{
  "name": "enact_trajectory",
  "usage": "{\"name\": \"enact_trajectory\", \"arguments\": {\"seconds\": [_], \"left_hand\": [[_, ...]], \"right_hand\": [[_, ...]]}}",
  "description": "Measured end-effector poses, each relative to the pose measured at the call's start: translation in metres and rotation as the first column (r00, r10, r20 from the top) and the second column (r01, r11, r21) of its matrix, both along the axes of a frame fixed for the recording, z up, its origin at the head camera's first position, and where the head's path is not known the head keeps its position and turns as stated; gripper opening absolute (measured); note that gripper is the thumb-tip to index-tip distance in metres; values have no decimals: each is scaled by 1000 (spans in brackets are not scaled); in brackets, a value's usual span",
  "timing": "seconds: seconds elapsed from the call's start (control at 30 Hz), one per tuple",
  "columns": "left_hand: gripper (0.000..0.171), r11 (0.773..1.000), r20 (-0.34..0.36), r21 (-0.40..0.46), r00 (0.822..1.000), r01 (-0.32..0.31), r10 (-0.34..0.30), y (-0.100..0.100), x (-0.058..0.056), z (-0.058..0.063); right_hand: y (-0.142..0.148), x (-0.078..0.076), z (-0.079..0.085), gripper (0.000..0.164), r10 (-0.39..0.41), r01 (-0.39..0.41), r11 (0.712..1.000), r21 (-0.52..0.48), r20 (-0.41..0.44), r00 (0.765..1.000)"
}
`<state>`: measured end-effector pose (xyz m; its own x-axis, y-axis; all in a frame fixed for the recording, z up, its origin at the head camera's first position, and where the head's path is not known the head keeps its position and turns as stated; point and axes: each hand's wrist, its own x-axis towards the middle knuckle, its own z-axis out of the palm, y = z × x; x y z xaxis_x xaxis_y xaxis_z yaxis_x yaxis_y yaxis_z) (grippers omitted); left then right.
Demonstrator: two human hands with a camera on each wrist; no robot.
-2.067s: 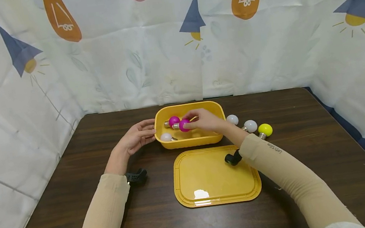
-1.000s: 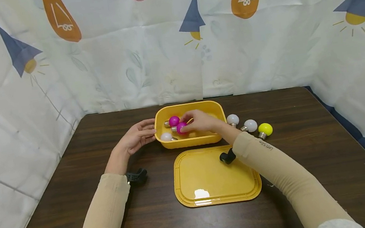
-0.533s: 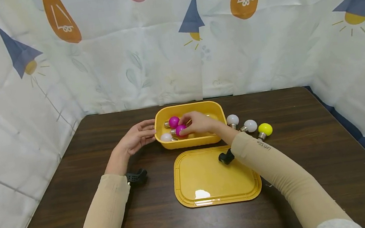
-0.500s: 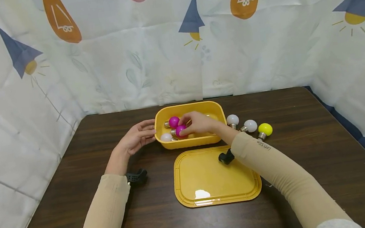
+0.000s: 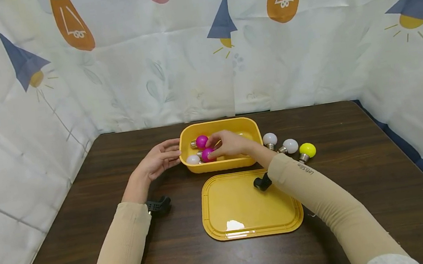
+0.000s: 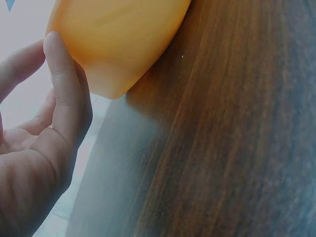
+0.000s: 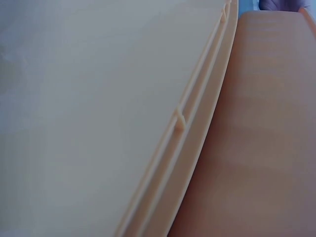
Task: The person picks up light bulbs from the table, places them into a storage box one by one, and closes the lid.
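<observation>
In the head view, a deep yellow box [image 5: 247, 161] holds two magenta light bulbs and a white one. My right hand [image 5: 231, 142] reaches over its near wall and pinches the nearer magenta bulb [image 5: 207, 154] between thumb and fingers. The farther magenta bulb [image 5: 202, 141] lies just behind it, and the white bulb [image 5: 193, 160] sits in the front left corner. At the box's left end, my left hand [image 5: 155, 160] touches the wall with fairly straight fingers. The left wrist view shows its thumb [image 6: 60, 64] against the rim. The right wrist view does not show my right hand's fingers.
A flat yellow lid [image 5: 244, 207] lies in front of the box, under my right wrist. Right of the box lie a white bulb [image 5: 269, 138], another white bulb [image 5: 290, 145] and a yellow-green bulb [image 5: 308, 150] on the dark wooden table [image 5: 358, 166]. A printed curtain hangs behind.
My right hand has moved the pinched magenta bulb a little left and toward the near wall of the box, lower down beside the white bulb. The left hand has stayed in place.
</observation>
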<state>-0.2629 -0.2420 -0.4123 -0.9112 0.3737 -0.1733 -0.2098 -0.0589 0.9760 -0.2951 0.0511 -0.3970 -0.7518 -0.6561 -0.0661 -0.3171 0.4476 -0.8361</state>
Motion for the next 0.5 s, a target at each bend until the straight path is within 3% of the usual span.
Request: {"name": "enact_trajectory", "arguments": {"seconds": [0.5], "left_hand": [[59,1000,10,-4,1000,-10,10,1,1,1]], "right_hand": [[9,-2,2,37,-1,1,1000,-14,19,1000]]}}
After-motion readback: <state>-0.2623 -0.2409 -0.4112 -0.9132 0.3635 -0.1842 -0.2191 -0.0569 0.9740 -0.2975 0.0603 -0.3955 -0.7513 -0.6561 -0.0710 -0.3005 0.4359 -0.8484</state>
